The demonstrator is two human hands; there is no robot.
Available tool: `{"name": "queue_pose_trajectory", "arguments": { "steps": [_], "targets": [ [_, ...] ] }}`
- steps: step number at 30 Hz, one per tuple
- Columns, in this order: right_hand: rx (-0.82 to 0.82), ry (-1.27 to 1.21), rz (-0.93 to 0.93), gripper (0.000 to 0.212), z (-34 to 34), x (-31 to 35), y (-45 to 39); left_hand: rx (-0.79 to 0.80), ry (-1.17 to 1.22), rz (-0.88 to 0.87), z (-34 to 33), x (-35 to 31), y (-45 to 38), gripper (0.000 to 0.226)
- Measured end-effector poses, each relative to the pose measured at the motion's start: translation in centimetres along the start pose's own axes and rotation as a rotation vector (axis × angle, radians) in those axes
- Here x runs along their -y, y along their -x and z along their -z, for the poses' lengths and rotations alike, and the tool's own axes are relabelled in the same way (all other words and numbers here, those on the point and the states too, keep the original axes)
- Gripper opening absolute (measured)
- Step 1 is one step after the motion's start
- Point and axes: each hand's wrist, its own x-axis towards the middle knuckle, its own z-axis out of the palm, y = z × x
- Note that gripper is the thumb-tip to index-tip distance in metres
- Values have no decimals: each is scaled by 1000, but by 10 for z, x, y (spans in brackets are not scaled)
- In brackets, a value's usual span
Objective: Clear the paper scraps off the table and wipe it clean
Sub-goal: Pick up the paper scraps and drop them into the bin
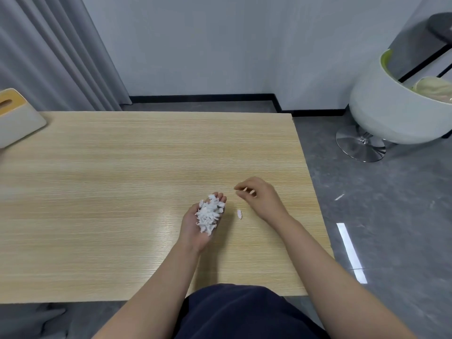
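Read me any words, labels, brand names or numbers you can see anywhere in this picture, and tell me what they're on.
None: no text, label, brand or number can be read anywhere in this view.
The tissue box, the wooden table, the paper scraps in the left hand and the white chair show no print.

White paper scraps (209, 214); light wood-grain table (122, 179); white chair (386, 111); grey curtain (49, 50).
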Motion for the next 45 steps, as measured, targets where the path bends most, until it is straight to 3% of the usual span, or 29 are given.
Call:
{"name": "queue_pose_trajectory", "arguments": {
  "steps": [5,8,13,18,22,25,29,32,34,36,40,43,45],
  "targets": [
    [-113,109,-287,17,6,-38,-19,-5,-9,4,0,-7,5,41],
    [-99,146,-383,19,-1,-51,-24,52,-10,11,3,-11,5,63],
    [-39,233,-435,28,-19,-64,-28,95,13,29,14,-18,2,72],
    [-90,262,-427,33,-26,-66,-35,94,5,20,18,-22,3,75],
    [-40,376,-381,16,-32,-63,-47,83,-1,25,17,-26,6,71],
    [8,457,-347,24,-36,-62,-48,65,38,14,19,-29,5,64],
    [61,500,-289,24,-36,-63,-43,55,52,5,20,-31,6,75],
    [43,364,-267,19,-40,-50,-37,-59,-46,-42,19,-27,6,54],
    [13,218,-242,13,-41,-29,-34,-34,16,9,16,-27,7,52],
    [9,86,-166,8,-42,-2,-27,-56,33,14,14,-25,5,40],
    [153,-76,23,8,-44,53,-5,-45,-62,-34,5,-21,10,38],
    [277,-4,176,10,-50,73,7,-29,-7,-5,7,-19,7,16],
    [311,111,266,13,-56,75,9,-87,23,-4,13,-19,2,20]
  ]
}}
